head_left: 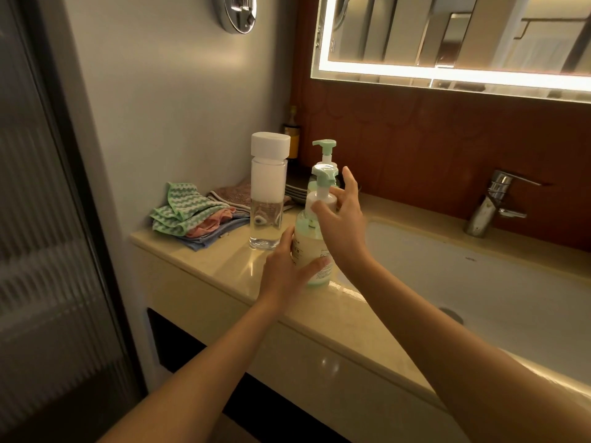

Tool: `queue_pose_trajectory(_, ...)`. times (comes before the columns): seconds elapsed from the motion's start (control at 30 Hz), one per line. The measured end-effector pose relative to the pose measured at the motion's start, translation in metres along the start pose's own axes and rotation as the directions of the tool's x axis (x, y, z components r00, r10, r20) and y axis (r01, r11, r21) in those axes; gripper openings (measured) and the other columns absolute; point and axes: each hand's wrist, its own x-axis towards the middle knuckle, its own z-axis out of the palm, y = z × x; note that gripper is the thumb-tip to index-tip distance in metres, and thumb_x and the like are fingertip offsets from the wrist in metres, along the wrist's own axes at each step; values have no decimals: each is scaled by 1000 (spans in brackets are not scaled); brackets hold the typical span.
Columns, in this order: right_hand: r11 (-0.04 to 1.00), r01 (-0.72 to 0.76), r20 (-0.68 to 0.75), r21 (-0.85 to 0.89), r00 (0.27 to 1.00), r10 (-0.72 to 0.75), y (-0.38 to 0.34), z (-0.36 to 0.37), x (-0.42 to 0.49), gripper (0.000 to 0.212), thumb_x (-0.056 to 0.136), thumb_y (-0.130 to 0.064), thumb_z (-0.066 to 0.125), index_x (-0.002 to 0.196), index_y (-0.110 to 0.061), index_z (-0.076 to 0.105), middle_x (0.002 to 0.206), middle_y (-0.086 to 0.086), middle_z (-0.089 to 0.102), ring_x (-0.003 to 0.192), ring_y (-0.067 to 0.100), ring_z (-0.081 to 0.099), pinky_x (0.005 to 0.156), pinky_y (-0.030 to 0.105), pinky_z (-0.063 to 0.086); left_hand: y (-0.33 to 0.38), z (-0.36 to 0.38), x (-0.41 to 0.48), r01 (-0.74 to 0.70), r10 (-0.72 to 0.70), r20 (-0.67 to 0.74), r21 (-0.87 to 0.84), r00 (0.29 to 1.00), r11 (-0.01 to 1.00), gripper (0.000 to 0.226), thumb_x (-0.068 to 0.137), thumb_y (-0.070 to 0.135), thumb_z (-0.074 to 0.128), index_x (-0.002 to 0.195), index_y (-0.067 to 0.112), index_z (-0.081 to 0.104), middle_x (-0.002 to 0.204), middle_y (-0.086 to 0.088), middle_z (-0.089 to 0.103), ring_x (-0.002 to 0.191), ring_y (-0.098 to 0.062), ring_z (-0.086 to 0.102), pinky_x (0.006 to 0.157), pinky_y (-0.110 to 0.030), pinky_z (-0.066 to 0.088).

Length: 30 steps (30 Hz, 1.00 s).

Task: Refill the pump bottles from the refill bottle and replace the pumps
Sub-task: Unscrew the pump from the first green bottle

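Note:
A pale green pump bottle (307, 241) stands on the beige counter (224, 270) near its front edge. My left hand (287, 270) grips the bottle's lower body from the left. My right hand (340, 215) holds the white collar of its mint pump (323, 174), thumb and fingers curled round the neck. A second pump bottle (323, 158) with the same mint pump stands just behind, mostly hidden. To the left stands a tall clear refill bottle (268, 193) with a white square cap, upright and untouched.
Folded cloths (192, 215) lie at the counter's left end, with stacked plates (295, 190) and a dark bottle (292, 132) in the back corner. A white sink basin (479, 282) with a chrome tap (489, 203) fills the right. A lit mirror (447, 36) hangs above.

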Motion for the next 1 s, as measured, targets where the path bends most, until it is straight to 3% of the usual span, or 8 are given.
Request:
queue_pose_trajectory(0.13, 999, 18, -62, -51, 998, -21, 0, 2, -1, 73, 85, -33, 63, 144, -23, 21, 138, 1, 40, 114, 9, 43, 92, 24, 39, -1, -1, -1, -3, 3, 2, -5, 1000, 1000, 80, 71, 38, 75, 138, 30, 32, 130, 6, 54, 120, -12, 50, 97, -33, 46)
queue_pose_trajectory(0.23, 995, 10, -125, -98, 992, -22, 0, 3, 1, 67, 81, -34, 68, 136, -20, 33, 125, 3, 46, 107, 13, 48, 87, 24, 45, 0, 0, -1, 0, 0, 0, -21, 1000, 1000, 79, 72, 35, 75, 138, 30, 33, 130, 6, 54, 119, -11, 50, 95, -29, 45)
queue_pose_trajectory(0.43, 1000, -16, 26, 22, 1000, 16, -1, 3, 0, 55, 88, -26, 60, 136, -17, 34, 131, 4, 49, 108, 14, 51, 85, 28, 43, 1, -1, -3, -15, 15, -8, -28, 1000, 1000, 77, 72, 35, 75, 137, 29, 34, 128, 7, 55, 116, -9, 51, 92, -26, 46)
queue_pose_trajectory(0.6, 999, 13, -112, -47, 994, -18, 6, -1, 2, 57, 83, -36, 65, 130, -19, 40, 125, 2, 45, 107, 13, 49, 90, 28, 46, 2, -1, -2, -20, 20, -4, -28, 1000, 999, 79, 72, 35, 75, 139, 28, 32, 131, 5, 53, 119, -10, 49, 93, -25, 45)
queue_pose_trajectory(0.7, 1000, -10, -50, -9, 999, 10, 6, -1, 0, 57, 83, -34, 65, 131, -19, 38, 125, 4, 52, 111, 18, 53, 92, 32, 48, 1, 0, -2, -22, 22, -5, -21, 1000, 1000, 80, 72, 35, 74, 139, 28, 32, 132, 5, 53, 121, -12, 49, 95, -28, 45)
queue_pose_trajectory(0.87, 1000, -10, 55, 10, 998, 10, 3, 3, 0, 66, 83, -30, 66, 138, -19, 32, 136, 4, 46, 120, 19, 49, 97, 34, 44, -1, 0, -1, -9, 9, -11, -11, 1000, 1000, 79, 73, 35, 74, 139, 27, 32, 130, 6, 53, 119, -11, 50, 93, -24, 43)
queue_pose_trajectory(1.0, 993, 26, -142, -118, 989, -42, 4, 4, -2, 63, 80, -37, 68, 132, -19, 38, 129, 3, 43, 113, 14, 47, 94, 28, 45, -2, 1, -1, -12, 12, -14, 3, 1000, 1000, 80, 73, 35, 74, 140, 27, 31, 132, 5, 52, 121, -12, 49, 94, -26, 44)
